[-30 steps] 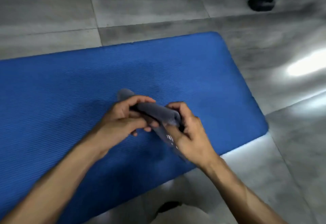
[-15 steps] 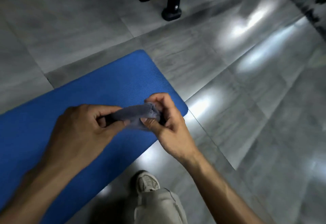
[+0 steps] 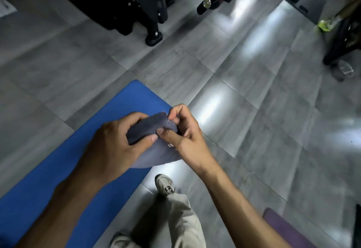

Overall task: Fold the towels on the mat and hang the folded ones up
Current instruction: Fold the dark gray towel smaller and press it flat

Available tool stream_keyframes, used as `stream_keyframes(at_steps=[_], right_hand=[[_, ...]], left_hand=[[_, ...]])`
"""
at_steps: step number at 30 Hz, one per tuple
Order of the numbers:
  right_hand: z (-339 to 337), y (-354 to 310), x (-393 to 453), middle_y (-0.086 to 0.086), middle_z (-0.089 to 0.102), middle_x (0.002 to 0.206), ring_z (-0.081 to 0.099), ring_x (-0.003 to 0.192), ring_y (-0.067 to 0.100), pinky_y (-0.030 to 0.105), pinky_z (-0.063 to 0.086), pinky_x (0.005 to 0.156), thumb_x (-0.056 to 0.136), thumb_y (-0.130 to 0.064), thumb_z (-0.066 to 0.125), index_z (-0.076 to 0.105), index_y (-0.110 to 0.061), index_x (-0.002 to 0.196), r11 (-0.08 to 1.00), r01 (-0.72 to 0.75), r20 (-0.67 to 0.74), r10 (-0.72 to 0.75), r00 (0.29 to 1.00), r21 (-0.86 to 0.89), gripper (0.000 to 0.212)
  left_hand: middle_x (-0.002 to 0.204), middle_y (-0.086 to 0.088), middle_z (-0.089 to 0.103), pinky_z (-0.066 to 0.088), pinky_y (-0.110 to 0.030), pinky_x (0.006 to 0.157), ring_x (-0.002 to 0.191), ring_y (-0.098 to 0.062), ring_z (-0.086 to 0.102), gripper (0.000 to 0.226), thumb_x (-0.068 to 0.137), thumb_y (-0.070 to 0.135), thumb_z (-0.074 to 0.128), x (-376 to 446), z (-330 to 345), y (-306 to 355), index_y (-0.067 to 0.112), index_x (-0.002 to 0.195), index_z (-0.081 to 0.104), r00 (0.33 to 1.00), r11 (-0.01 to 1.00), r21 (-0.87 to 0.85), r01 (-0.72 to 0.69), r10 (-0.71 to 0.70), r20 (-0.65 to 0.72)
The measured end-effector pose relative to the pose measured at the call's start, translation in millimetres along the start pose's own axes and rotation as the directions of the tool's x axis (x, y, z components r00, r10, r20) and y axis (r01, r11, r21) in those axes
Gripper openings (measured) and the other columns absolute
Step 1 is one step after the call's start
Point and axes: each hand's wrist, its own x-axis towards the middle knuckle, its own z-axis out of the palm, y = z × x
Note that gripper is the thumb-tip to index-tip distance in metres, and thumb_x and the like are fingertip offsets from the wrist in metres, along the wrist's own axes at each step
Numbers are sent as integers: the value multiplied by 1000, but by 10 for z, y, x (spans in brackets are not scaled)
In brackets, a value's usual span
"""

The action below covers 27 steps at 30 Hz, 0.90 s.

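Hands meet over the corner of a blue mat (image 3: 64, 171), both closed on one folded grey towel (image 3: 154, 128). The left hand (image 3: 115, 144) wraps the towel's thick rolled end, thumb pressed on top; the right hand (image 3: 181, 132) pinches the far end between thumb and curled fingers (image 3: 176, 111). A thinner flap of the same cloth hangs below the two grips, above the mat's near edge. The towel is held in the air, clear of the mat, just inside its rounded far corner.

The mat runs from lower left toward the middle of the view and ends at that corner; beyond it and to the right, grey floor tiles (image 3: 254, 111) lie open and shiny with patches of reflected light. The person's pale trouser leg (image 3: 183, 222) and a light shoe (image 3: 165, 184) stand on the tiles right beside the mat's long edge, and a second shoe (image 3: 119, 242) shows at the bottom. A purple mat (image 3: 283, 226) edges in at lower right. Black gym machine legs (image 3: 154, 25) stand at the top, well apart from the mat, and a dark wheeled frame (image 3: 340, 40) closes the upper right. A small white mark on the towel's flap is too blurred to read.
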Motion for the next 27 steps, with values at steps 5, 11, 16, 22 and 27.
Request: stream_keyframes(at_steps=[5, 11, 16, 22, 27], right_hand=[[86, -403, -179, 0, 45, 68, 43, 69, 19, 36, 37, 68, 80, -2, 62, 47, -23, 87, 1000, -13, -58, 14, 998, 4, 27], [-37, -477, -31, -13, 56, 83, 55, 81, 6, 25, 43, 78, 85, 7, 63, 51, -11, 96, 997, 64, -154, -70, 986, -41, 24], [-330, -597, 506, 0, 62, 111, 58, 113, 19, 36, 45, 97, 82, -1, 70, 61, -14, 93, 965, 149, -205, -194, 959, -215, 19], [-457, -958, 1153, 0, 61, 110, 57, 111, 21, 46, 44, 97, 83, -5, 72, 67, -9, 94, 920, 199, -241, -289, 926, -339, 13], [-402, -1181, 1723, 5, 60, 108, 58, 106, 18, 30, 46, 94, 85, -3, 69, 68, -3, 97, 917, 198, -245, -293, 924, -348, 12]], left_hand=[[76, 9, 68, 53, -39, 64, 73, -9, 65, 26, 74, 48, 61, -75, -281, 337, 30, 92, 63, 997, 999, 15, -44, 42, 68], [77, 9, 68, 51, -37, 63, 72, -9, 64, 25, 75, 47, 62, 285, -295, 499, 27, 90, 64, 994, 997, 59, -51, 45, 99], [78, 13, 67, 50, -34, 60, 73, -7, 64, 21, 76, 46, 62, 795, -239, 623, 29, 88, 62, 998, 1000, -6, -19, 19, 66], [81, 15, 68, 51, -33, 59, 72, -6, 64, 20, 75, 48, 64, 1426, -440, 854, 33, 88, 62, 999, 997, -68, -44, 43, -15], [87, 23, 65, 49, -27, 57, 74, -2, 62, 28, 70, 59, 58, 2017, -747, 852, 37, 87, 62, 998, 997, -47, -63, 62, -32]])
